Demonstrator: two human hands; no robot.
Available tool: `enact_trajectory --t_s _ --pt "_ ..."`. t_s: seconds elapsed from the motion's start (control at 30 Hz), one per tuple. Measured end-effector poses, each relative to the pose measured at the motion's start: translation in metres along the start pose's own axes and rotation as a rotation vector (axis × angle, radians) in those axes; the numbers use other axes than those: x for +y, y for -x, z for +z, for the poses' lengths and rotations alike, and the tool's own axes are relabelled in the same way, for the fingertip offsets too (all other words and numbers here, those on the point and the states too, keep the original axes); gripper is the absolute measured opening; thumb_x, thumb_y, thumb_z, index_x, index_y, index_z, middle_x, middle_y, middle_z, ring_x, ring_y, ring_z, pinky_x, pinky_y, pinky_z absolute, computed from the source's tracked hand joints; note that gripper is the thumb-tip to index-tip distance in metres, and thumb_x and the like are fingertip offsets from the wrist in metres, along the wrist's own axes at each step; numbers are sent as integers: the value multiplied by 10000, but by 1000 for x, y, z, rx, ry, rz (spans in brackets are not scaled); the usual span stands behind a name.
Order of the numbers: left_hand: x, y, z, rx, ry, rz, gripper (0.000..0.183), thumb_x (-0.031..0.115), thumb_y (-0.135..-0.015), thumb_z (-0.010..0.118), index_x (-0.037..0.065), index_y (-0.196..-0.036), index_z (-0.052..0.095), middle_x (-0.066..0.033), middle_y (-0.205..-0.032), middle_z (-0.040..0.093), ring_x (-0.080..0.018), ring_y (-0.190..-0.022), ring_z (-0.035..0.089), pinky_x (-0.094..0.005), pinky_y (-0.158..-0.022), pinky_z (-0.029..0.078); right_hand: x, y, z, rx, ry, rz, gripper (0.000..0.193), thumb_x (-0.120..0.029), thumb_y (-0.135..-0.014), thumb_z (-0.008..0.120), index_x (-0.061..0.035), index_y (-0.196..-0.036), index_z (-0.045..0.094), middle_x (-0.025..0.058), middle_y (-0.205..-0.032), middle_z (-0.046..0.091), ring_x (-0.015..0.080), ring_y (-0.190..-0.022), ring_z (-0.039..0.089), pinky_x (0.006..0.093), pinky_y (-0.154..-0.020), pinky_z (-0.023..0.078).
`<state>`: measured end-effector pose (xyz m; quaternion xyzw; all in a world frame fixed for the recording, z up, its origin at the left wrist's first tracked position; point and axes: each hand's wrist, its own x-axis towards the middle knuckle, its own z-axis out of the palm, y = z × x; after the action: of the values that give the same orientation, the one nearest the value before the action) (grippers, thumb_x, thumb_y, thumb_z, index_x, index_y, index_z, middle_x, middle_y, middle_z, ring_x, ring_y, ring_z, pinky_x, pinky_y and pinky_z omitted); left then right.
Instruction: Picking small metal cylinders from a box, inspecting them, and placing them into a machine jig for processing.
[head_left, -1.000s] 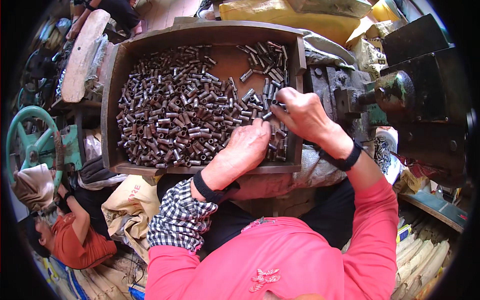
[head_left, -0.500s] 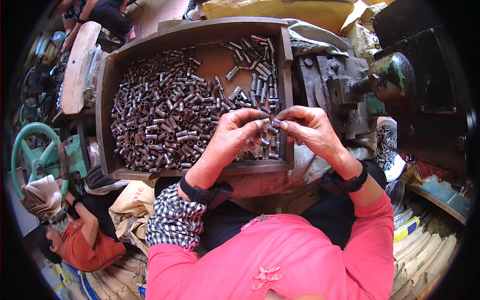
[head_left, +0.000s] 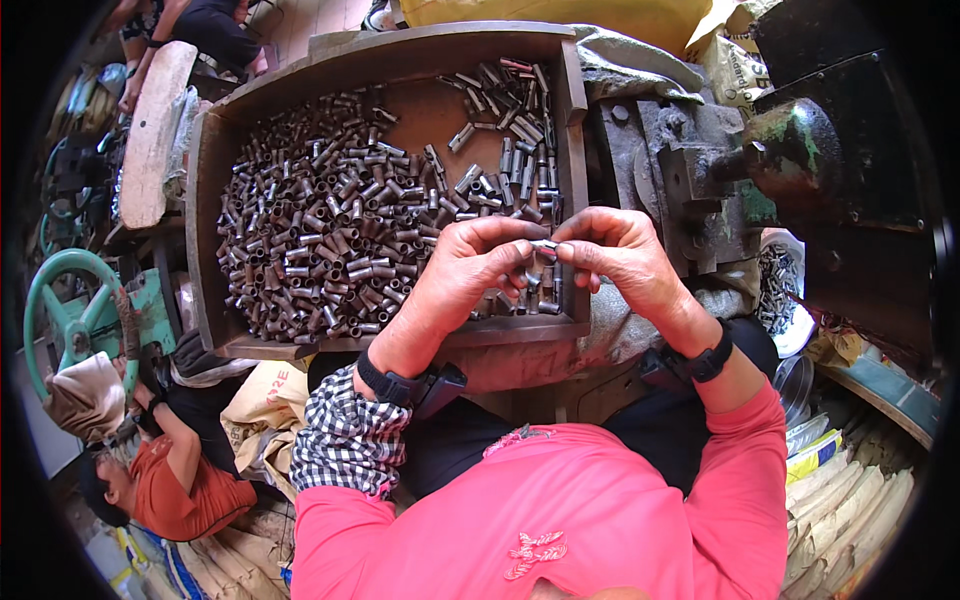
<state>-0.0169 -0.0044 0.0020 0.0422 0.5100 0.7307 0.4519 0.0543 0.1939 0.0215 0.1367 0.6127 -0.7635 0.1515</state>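
Note:
Over the right part of a shallow wooden tray [head_left: 420, 37], my two hands meet fingertip to fingertip. My left hand [head_left: 468, 268] pinches one end of a small metal tube [head_left: 544, 244] between thumb and forefinger. At the other end, the thumb and forefinger of my right hand [head_left: 625, 258] close on it. Part of the tube is hidden by the fingertips. A big heap of short dark metal tubes [head_left: 330, 215] fills the tray's left and middle. Longer, shinier tubes [head_left: 515, 165] lie along its right side, several of them in rows.
Right of the tray stands a greasy black machine [head_left: 690, 180], with a white container [head_left: 785, 295] of metal pieces below it. A green handwheel [head_left: 75, 315] is at the left, near a person in an orange top [head_left: 195, 490]. A wooden board [head_left: 160, 135] lies beyond the tray's left side.
My fingertips have come closer together, and both hands now grip the tube, which lies level across the narrow gap between them. The whole view has shifted slightly.

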Motion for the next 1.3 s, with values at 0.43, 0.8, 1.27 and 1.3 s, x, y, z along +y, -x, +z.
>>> enact_trajectory --t_s 0.43,0.8,1.27,1.3 --pt "18 14 10 -530 -201 46 297 128 -828 669 4 -1069 547 -33 -1001 576 -57 -887 523 -239 -729 451 -24 11 9 -336 -201 273 550 -42 -748 707 16 -1222 436 67 -744 594 120 -561 597 231 -497 505" --pt "29 12 -21 46 129 -38 215 95 -911 485 33 -1115 508 -34 -824 613 -44 -559 542 -156 -411 369 -33 -57 12 -11 1662 -805 125 -121 -739 590 -41 -835 591 95 -825 605 243 -785 606 355 -641 487" --pt "2 0 -14 234 -1639 427 261 95 -750 620 65 -1002 558 -140 -820 555 -307 -717 624 -417 -590 505 -7 -80 14 -184 1811 -706 126 -118 -776 543 -52 -849 621 120 -865 599 243 -831 615 384 -779 433" --pt "1 -3 -14 211 -1688 438 256 80 -757 597 68 -1010 554 -142 -815 556 -302 -699 625 -404 -575 508 -7 -81 13 -176 1789 -744 126 -118 -776 543 -52 -849 621 120 -865 599 243 -831 615 384 -779 433"
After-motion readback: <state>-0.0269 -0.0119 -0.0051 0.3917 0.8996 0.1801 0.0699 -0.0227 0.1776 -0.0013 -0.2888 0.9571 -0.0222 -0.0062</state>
